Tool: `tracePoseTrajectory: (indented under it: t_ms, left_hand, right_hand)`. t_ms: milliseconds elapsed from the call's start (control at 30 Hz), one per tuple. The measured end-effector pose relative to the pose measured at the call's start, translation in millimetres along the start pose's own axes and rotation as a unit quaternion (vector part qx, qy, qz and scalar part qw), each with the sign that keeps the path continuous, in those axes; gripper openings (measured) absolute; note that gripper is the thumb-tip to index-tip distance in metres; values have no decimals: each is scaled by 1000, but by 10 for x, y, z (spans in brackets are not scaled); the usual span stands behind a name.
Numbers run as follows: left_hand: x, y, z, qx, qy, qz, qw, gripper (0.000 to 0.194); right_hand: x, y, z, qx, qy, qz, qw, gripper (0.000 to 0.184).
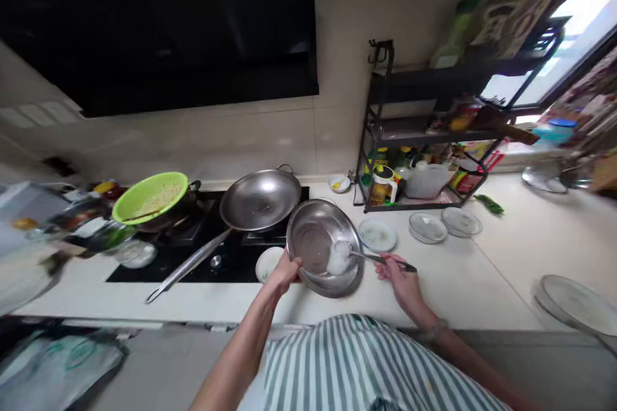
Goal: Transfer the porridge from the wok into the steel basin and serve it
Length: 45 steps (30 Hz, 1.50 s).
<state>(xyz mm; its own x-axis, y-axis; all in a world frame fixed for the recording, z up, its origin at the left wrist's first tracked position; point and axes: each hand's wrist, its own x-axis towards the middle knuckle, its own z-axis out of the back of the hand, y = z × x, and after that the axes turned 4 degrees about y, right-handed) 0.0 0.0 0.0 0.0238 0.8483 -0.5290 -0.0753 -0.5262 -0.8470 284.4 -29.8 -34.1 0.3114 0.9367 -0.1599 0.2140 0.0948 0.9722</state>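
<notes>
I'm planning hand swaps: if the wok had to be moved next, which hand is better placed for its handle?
Left, probably. The left hand is nearer the wok's handle, though it must first release the bowl. The right hand is farther off, holding the spoon.

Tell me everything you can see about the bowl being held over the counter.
The bowl is round, wide and silvery, apparently shiny metal, with a thin rim. It is tipped, its open side facing the camera. The left hand grips its rim at the lower left. Inside lies a white mass, low on the right, where a spoon-like utensil in the right hand reaches in. Its contents are too blurred to identify.
</notes>
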Motion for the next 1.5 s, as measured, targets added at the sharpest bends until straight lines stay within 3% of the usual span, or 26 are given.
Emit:
tracePoseTrajectory:
  t_ms: [933, 1333, 1500]
  left_hand:
    - [-50, -93, -6, 7, -3, 19, 1000, 45]
    - [-38, -70, 4, -4, 1, 20, 1000, 47]
    - [-49, -81, -9, 1, -5, 26, 1000, 48]
  right_hand:
    - [-37, 79, 62, 32, 8, -33, 999, 44]
    - [142, 300, 402, 54, -42, 35, 997, 35]
    - [204, 366, 559, -63, -81, 85, 991, 37]
